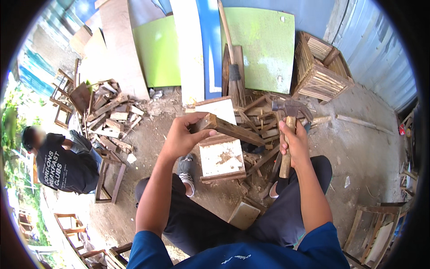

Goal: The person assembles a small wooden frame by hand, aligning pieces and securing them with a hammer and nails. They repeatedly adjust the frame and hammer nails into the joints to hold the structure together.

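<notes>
The wooden block (230, 130) in your left hand (183, 134) hangs above the white board (220, 161), its far end reaching past the board's right edge; thumb and fingers pinch the near end. It looks stiff, dry and fairly light, perhaps splintery, so the flat sides near that end should give the surest hold. Your right hand (296, 141) curls around the handle of a hammer (290, 123), likely head-heavy. Scrap wood (263, 162) lies beside the board's right edge.
</notes>
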### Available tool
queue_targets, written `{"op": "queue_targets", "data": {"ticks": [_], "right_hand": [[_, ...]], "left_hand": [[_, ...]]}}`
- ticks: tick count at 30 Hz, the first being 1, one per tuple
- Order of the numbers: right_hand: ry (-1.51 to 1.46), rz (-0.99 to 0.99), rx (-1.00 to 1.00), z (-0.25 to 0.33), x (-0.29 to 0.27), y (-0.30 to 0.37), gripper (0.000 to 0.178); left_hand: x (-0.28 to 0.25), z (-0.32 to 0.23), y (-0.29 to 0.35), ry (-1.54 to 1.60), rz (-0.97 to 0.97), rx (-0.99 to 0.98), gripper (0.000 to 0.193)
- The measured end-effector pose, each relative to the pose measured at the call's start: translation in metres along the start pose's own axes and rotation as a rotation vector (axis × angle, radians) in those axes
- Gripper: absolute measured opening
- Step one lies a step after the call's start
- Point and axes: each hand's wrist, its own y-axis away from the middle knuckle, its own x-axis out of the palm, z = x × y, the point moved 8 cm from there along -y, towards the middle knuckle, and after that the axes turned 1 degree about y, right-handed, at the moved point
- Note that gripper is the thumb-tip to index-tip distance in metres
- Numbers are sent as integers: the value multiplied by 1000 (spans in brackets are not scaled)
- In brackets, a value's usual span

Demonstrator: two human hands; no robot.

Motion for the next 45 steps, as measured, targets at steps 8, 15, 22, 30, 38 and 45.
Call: {"op": "queue_targets", "data": {"ticks": [8,15,22,30,38,45], "right_hand": [[-3,29,-77,11,8,8,32],[-174,35,-140,16,5,11,34],[-152,-38,-208,23,0,18,33],[-59,-70,-180,23,-2,19,34],[74,-141,-263,25,-9,21,35],[4,-82,-220,25,-11,20,32]], "left_hand": [[8,2,7,503,14,142,52],[12,-10,8,533,-14,258,56],[22,-11,9,406,-246,231,58],[29,2,-5,353,-228,160,55],[45,15,-11,473,-145,-111,48],[47,28,-9,537,-36,-256,52]]}}
